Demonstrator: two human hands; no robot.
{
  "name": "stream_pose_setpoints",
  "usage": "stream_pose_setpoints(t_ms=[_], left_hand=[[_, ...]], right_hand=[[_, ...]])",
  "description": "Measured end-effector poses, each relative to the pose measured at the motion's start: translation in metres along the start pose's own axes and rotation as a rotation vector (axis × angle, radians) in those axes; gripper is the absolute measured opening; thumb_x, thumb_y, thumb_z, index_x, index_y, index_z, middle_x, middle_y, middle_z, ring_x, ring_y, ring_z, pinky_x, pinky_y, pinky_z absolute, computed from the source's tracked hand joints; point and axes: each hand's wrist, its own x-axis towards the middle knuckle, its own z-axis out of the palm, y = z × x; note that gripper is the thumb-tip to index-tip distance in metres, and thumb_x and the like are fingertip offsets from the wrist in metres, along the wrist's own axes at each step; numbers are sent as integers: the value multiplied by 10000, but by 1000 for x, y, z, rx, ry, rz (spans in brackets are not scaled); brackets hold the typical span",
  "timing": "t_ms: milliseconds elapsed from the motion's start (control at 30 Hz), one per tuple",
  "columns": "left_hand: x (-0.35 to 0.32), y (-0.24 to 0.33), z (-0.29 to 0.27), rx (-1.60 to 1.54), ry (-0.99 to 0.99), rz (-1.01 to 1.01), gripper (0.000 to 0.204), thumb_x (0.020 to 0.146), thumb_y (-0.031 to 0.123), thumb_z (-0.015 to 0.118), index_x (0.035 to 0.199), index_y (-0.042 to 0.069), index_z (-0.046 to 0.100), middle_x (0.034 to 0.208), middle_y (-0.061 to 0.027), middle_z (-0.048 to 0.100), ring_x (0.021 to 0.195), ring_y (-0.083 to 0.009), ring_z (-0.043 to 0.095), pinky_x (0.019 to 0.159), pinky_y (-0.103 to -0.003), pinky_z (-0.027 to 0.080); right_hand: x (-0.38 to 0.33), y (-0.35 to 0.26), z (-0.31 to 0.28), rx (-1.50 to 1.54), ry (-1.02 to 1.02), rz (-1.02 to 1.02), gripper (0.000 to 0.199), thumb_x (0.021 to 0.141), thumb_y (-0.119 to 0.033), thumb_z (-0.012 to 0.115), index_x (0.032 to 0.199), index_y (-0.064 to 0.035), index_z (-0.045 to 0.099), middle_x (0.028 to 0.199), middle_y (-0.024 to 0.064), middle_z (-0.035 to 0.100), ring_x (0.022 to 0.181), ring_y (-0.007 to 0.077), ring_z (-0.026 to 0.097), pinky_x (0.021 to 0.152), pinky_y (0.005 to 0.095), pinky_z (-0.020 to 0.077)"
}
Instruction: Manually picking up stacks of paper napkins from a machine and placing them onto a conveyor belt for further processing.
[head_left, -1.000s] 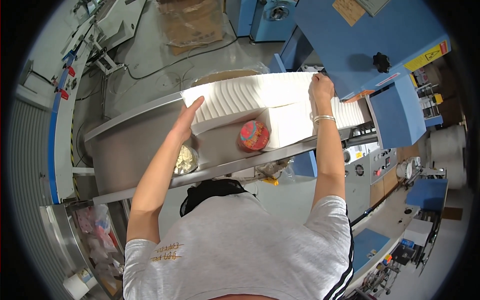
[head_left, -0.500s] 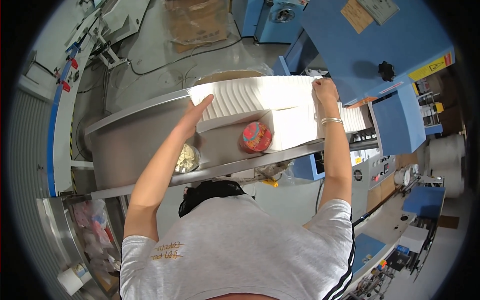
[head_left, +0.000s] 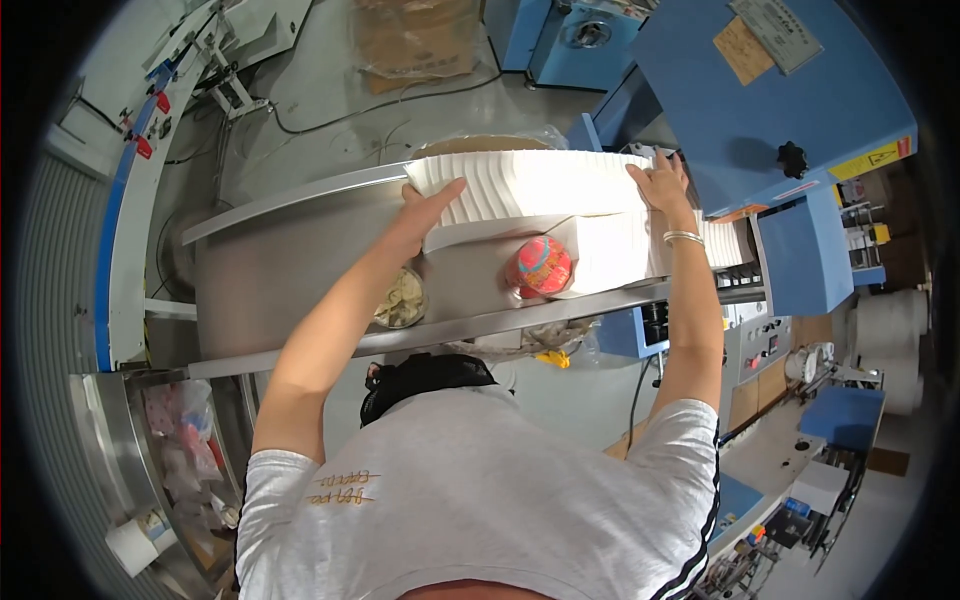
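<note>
A long row of white, thin, tightly packed paper-like pieces (head_left: pixel 520 188) lies along the far side of a metal trough (head_left: pixel 290 262). Its exact kind cannot be made out. My left hand (head_left: pixel 422 218) grips the row's left end, thumb over the top and fingers partly hidden. Toward the right end, my right hand (head_left: pixel 663 185) rests on the far edge with its fingers spread. A block of similar white pieces (head_left: pixel 610 255) sits nearer to me. Beside it stands a red, patterned round container (head_left: pixel 540 266). A clear tub with pale pieces (head_left: pixel 403 300) is below my left wrist.
A blue machine (head_left: pixel 760 110) with a black knob stands at the right, over the trough's end. Another blue machine (head_left: pixel 585 45) is at the back. A wrapped cardboard stack (head_left: pixel 415 40) and a cable lie on the far floor. A blue-edged bench (head_left: pixel 118 250) runs along the left.
My right hand's fingers have gone from curled to spread on the row. The left hand keeps its place at the row's end. The whole view has shifted slightly.
</note>
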Motion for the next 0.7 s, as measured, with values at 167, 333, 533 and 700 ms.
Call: stream_pose_setpoints(t_ms=[167,333,533,700], left_hand=[[0,-4,-11,-36,83,25,1043,686,452,812,1337,-59,177,1294,-221,425,1184,-268,486,938,-352,456],[20,-18,-67,-122,22,83,921,692,404,823,1286,-32,269,1226,-186,482,1100,-237,531,874,-344,484],[-24,1,-162,-109,65,76,749,782,346,765,1341,-8,414,1258,-112,553,1099,-212,560,914,-352,461],[-46,-1,-267,-106,6,30,788,847,362,698,1427,-1,308,1373,-124,467,1247,-236,458,1030,-342,368]], right_hand=[[-7,-40,12,30,163,6,521,904,-530,476,945,-95,761,1502,86,346,1428,343,117,1126,480,134],[-10,-88,19,28,275,-49,514,860,-524,524,897,-69,759,1416,117,455,1349,383,293,1075,498,260],[-43,-201,-2,0,242,-31,623,892,-544,483,929,29,725,1343,140,517,1325,340,352,1043,448,338],[-93,-299,-11,191,86,53,627,883,-541,508,997,47,693,1359,148,482,1317,308,352,997,419,400]])
